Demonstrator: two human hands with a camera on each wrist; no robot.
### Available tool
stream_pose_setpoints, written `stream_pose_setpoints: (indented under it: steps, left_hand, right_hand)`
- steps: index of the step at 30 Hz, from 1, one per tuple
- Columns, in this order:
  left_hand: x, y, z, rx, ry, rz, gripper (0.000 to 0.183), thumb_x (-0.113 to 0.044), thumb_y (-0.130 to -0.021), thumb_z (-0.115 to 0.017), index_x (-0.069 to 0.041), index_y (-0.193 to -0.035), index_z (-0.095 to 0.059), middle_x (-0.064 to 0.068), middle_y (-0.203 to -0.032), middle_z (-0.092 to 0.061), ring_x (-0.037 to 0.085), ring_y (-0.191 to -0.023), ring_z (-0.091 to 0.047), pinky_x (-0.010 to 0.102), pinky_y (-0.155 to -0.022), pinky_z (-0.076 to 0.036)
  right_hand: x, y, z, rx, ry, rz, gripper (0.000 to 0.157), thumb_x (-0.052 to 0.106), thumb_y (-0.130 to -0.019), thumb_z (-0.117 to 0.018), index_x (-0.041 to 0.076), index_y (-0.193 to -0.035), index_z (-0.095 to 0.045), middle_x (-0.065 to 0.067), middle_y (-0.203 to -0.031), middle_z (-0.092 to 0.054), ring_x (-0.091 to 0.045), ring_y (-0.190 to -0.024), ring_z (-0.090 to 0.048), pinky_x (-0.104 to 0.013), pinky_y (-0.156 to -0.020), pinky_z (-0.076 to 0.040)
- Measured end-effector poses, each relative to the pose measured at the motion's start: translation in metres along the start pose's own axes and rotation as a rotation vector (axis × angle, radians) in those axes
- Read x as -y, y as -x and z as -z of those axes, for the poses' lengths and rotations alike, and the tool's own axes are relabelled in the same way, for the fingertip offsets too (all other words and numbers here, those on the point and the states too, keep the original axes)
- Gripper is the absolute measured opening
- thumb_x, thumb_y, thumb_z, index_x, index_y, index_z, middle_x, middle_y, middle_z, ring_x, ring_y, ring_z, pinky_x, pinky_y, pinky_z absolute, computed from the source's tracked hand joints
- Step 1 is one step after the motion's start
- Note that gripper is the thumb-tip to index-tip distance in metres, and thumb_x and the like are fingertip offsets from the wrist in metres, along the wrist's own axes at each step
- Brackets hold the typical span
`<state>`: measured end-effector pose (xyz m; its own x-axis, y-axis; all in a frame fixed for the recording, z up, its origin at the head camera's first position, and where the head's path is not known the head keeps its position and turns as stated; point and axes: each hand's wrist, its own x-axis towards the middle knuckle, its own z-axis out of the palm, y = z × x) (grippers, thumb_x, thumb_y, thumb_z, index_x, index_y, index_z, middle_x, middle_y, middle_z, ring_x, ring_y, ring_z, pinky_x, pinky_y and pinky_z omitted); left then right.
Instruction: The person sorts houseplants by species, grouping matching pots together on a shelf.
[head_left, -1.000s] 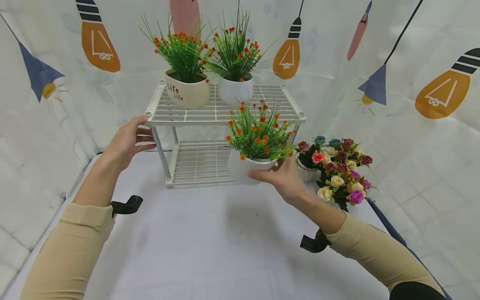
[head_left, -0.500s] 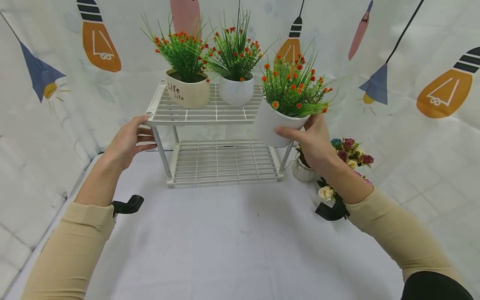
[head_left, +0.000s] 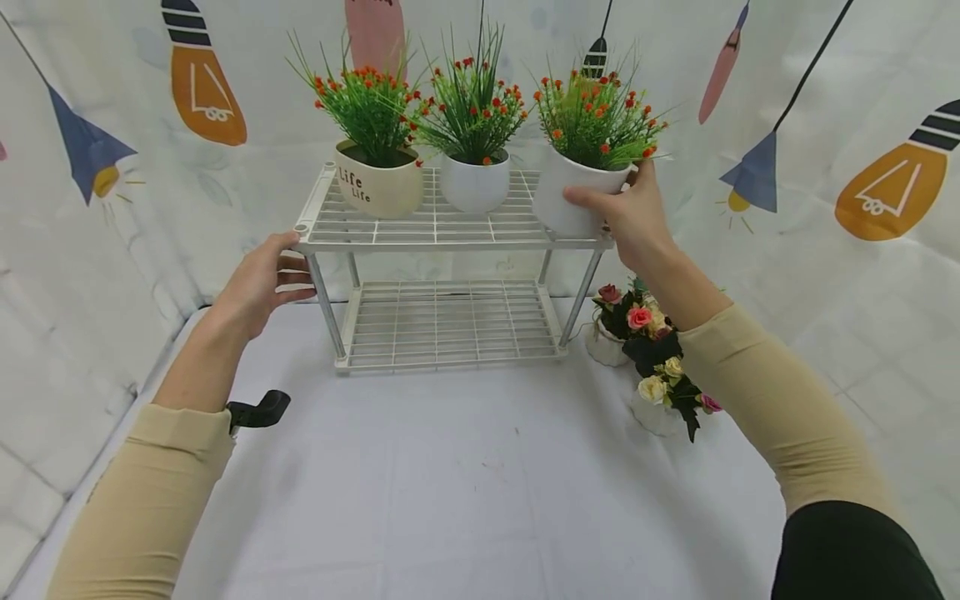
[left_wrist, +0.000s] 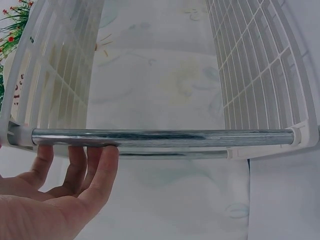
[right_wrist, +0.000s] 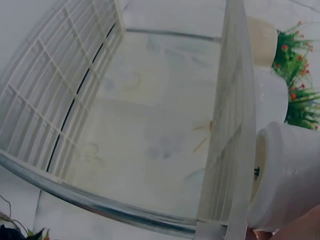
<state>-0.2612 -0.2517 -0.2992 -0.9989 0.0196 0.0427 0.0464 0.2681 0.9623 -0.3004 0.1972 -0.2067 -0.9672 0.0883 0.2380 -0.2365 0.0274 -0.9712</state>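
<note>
In the head view, my right hand (head_left: 636, 215) grips the side of a white flowerpot (head_left: 561, 196) holding green grass and small orange flowers, thumb in front. The pot is at the right end of the top shelf of a white wire rack (head_left: 450, 247). In the right wrist view, its tilted base (right_wrist: 261, 172) shows close to the shelf grid. My left hand (head_left: 251, 283) touches the rack's left front corner. Its fingertips (left_wrist: 107, 152) lie against the metal post (left_wrist: 165, 137) in the left wrist view.
A cream pot (head_left: 378, 190) lettered "Life" and a smaller white pot (head_left: 474, 185) stand on the top shelf, both with orange-flowered grass. Under my right forearm, pots of artificial roses (head_left: 639, 317) stand on the table. A patterned curtain (head_left: 795, 275) hangs behind.
My right hand has lifted the white pot from in front of the rack, up and to the right, then back over the top shelf's right end. My left hand has stayed at the corner.
</note>
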Motion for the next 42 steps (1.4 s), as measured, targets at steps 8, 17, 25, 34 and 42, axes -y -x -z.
stream_pose_setpoints:
  steps: [8,17,25,34,42]
  left_hand:
    - [0.000,0.002,0.000,-0.007,-0.013,0.000,0.071,-0.061,-0.107,-0.029,-0.007,-0.152,-0.039,0.012,-0.127,-0.044,0.022,-0.112,-0.052,0.032,-0.096,-0.054]
    - [0.000,0.002,-0.001,0.003,-0.015,0.002,0.072,-0.061,-0.107,-0.028,-0.007,-0.152,-0.039,0.013,-0.128,-0.044,0.023,-0.113,-0.051,0.039,-0.102,-0.051]
    - [0.000,0.001,0.002,0.010,0.025,0.001,0.063,-0.060,-0.107,-0.032,-0.010,-0.144,-0.046,0.011,-0.126,-0.045,0.021,-0.110,-0.053,0.027,-0.090,-0.056]
    - [0.001,0.001,0.000,0.020,0.017,-0.001,0.059,-0.057,-0.108,-0.032,-0.013,-0.144,-0.047,0.009,-0.126,-0.045,0.020,-0.109,-0.053,0.029,-0.090,-0.056]
    - [0.000,-0.001,0.001,0.023,0.016,-0.002,0.063,-0.059,-0.107,-0.032,-0.010,-0.146,-0.045,0.010,-0.126,-0.045,0.019,-0.109,-0.054,0.026,-0.090,-0.056]
  right_hand:
    - [0.001,-0.032,-0.018,-0.051,0.185,-0.068,0.105,0.022,-0.074,-0.095,0.021,-0.154,-0.027,-0.004,-0.147,-0.043,-0.020,-0.131,-0.047,-0.032,-0.109,-0.043]
    - [-0.011,-0.053,-0.033,-0.038,0.250,-0.034,0.105,0.020,-0.076,-0.093,0.017,-0.156,-0.024,-0.004,-0.153,-0.041,-0.018,-0.133,-0.045,-0.026,-0.107,-0.042]
    - [-0.010,-0.056,-0.030,0.056,0.258,-0.055,0.108,0.025,-0.080,-0.091,0.018,-0.159,-0.018,-0.005,-0.156,-0.038,-0.017,-0.136,-0.043,-0.027,-0.109,-0.040]
    - [-0.007,-0.042,-0.008,0.038,0.320,-0.120,0.108,0.036,-0.083,-0.087,0.019,-0.162,-0.017,-0.005,-0.161,-0.029,-0.018,-0.145,-0.034,-0.031,-0.115,-0.036]
    - [-0.001,-0.017,0.019,0.085,0.355,-0.073,0.091,0.037,-0.088,-0.083,0.016,-0.158,-0.028,-0.005,-0.159,-0.032,-0.020,-0.145,-0.035,-0.038,-0.117,-0.034]
